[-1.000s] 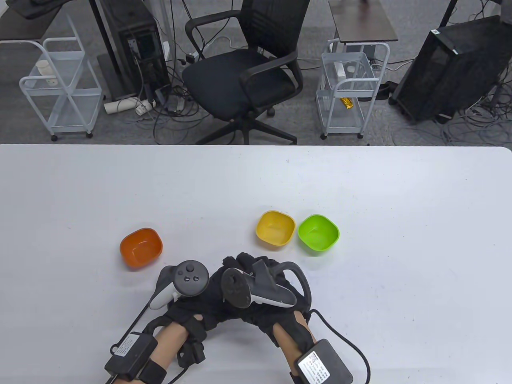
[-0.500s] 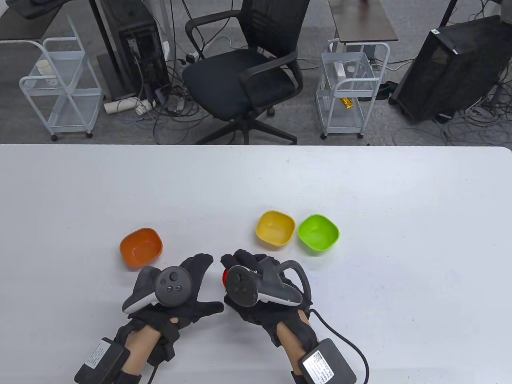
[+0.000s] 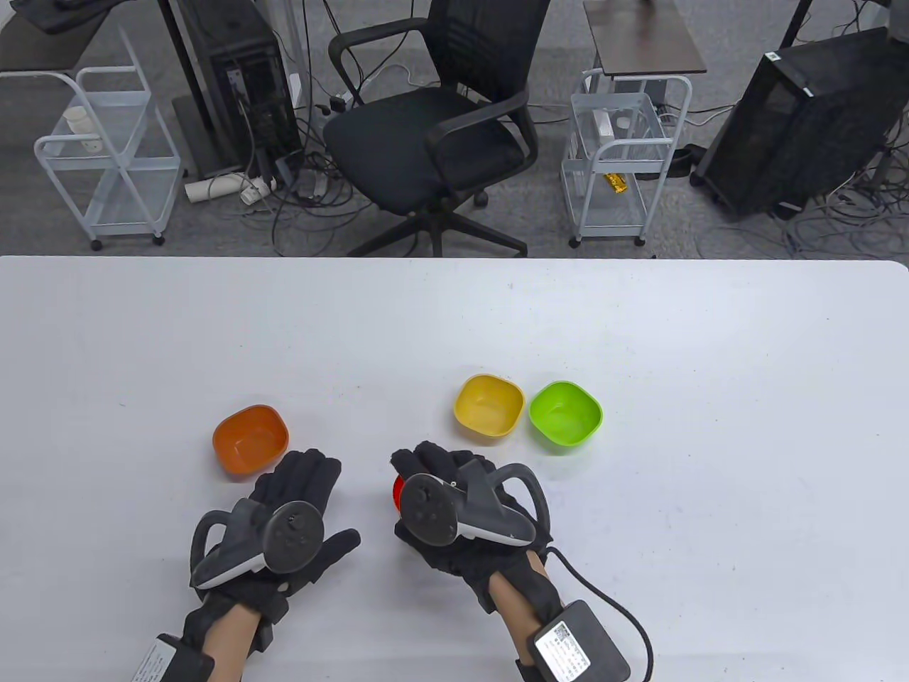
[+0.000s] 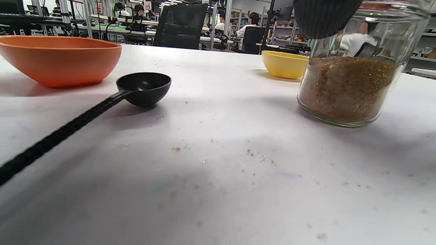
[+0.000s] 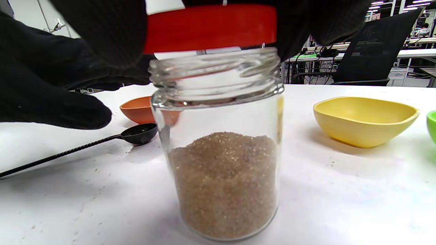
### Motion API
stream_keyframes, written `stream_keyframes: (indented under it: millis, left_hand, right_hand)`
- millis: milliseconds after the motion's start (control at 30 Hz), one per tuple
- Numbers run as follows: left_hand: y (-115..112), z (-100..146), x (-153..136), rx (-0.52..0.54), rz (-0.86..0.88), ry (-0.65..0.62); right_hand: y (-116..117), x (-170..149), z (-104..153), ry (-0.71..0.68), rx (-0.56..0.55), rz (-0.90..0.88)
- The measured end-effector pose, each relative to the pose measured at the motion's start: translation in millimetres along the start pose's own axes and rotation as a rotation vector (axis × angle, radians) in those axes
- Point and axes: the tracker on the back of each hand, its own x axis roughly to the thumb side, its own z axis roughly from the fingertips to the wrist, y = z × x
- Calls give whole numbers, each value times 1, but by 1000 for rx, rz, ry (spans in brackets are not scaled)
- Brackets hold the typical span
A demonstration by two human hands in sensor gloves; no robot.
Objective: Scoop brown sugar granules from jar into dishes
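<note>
A glass jar (image 5: 221,153), about half full of brown sugar, stands on the table under my right hand (image 3: 419,472). My right hand grips the jar's red lid (image 5: 211,27) from above and holds it just over the threaded mouth. In the table view only a sliver of the lid (image 3: 398,490) shows. My left hand (image 3: 298,490) lies open and empty, fingers spread, left of the jar and just below the orange dish (image 3: 250,438). A black scoop (image 4: 143,88) lies on the table beneath it. The yellow dish (image 3: 488,405) and the green dish (image 3: 565,415) stand side by side beyond the jar.
Loose sugar grains (image 4: 252,154) are scattered on the white table (image 3: 710,497) between scoop and jar. The scoop's long handle (image 5: 61,154) runs toward the near edge. An office chair (image 3: 433,128) and carts stand beyond the far edge.
My left hand has let go of the jar and moved left, opening flat near the orange dish. My right hand has stayed on the red lid.
</note>
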Motion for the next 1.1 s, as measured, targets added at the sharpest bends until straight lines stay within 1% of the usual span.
stream_keyframes:
  millis: [200, 500, 667, 767, 900, 1033, 1100]
  left_hand:
    - [0, 1, 1, 6, 2, -2]
    - [1, -1, 3, -1, -6, -2]
    - [1, 2, 1, 3, 6, 9]
    - [1, 2, -1, 2, 8, 20]
    - [1, 0, -1, -6, 6, 24]
    - [1, -1, -1, -11, 3, 25]
    - [1, -1, -1, -13, 5, 27]
  right_hand:
    - [2, 0, -1, 2, 3, 3]
    - [-3, -2, 0, -6, -7, -36]
    - [-9, -7, 3, 4, -23, -67]
    - [-16, -15, 10, 30, -25, -51]
    - [-23, -36, 23, 82, -42, -62]
    - [-18, -56, 32, 143, -22, -77]
    - [-11, -65, 38, 176, -6, -68]
